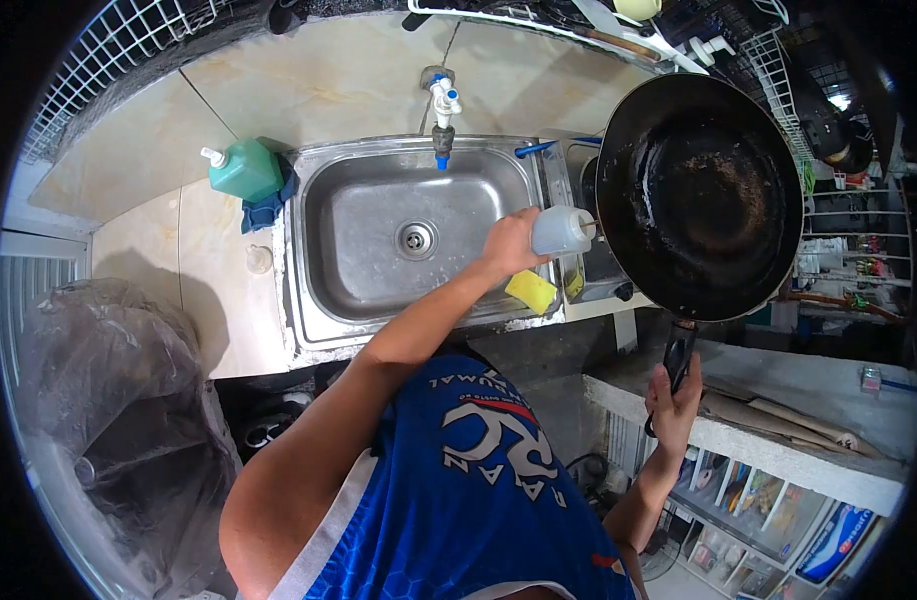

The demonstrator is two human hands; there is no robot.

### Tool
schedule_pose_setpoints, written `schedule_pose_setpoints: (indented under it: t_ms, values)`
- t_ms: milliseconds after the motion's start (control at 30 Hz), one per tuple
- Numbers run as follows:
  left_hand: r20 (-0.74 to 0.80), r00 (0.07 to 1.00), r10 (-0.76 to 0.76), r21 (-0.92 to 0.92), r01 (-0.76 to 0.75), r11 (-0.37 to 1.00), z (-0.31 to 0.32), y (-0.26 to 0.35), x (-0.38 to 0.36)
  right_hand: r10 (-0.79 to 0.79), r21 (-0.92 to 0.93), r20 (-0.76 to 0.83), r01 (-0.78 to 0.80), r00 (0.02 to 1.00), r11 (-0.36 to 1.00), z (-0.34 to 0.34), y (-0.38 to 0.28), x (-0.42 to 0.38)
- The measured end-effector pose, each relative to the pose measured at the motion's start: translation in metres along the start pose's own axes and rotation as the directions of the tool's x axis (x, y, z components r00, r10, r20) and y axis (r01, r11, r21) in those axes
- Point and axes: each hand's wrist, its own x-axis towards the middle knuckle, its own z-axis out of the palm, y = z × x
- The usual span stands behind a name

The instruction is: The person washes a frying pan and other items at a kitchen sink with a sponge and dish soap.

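Observation:
My left hand (513, 242) is wrapped round a translucent squeeze bottle (562, 232), held sideways over the sink's right rim. Its capped end points right and sits close to the frying pan's edge. By its handle, my right hand (673, 400) grips a large black frying pan (699, 200), raised and tipped so its inside faces me. Brown residue and wet-looking shine mark the pan's inner surface. Below my left hand, a yellow sponge (531, 291) lies on the sink's right front corner. The steel sink (369, 250) holds no dishes.
A white tap (444, 105) with a blue tip hangs over the sink. Left of it stand a green pump bottle (247, 170) and a dark blue cloth (269, 208). Wire racks (129, 60) line the back. A shelf unit (749, 460) is at the lower right, plastic-covered items (119, 400) at left.

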Motion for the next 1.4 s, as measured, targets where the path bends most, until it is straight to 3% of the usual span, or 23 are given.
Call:
schedule_pose_setpoints:
  t_ms: [500, 967, 1400]
  values:
    - [-0.002, 1.0, 0.009, -0.024, -0.009, 1.0, -0.003, 0.01, 0.002, 0.008, -0.001, -0.031, -0.008, 0.999, 1.0, 0.005, -0.001, 0.002]
    - [-0.034, 0.999, 0.037, -0.048, -0.039, 0.998, -0.002, 0.014, 0.002, -0.062, -0.14, -0.042, 0.056, 0.997, 0.989, 0.005, -0.001, 0.003]
    - [-0.037, 0.999, 0.019, -0.04, -0.02, 0.999, -0.006, 0.014, 0.001, 0.012, -0.057, -0.008, -0.013, 1.0, 0.998, 0.003, 0.008, 0.011]
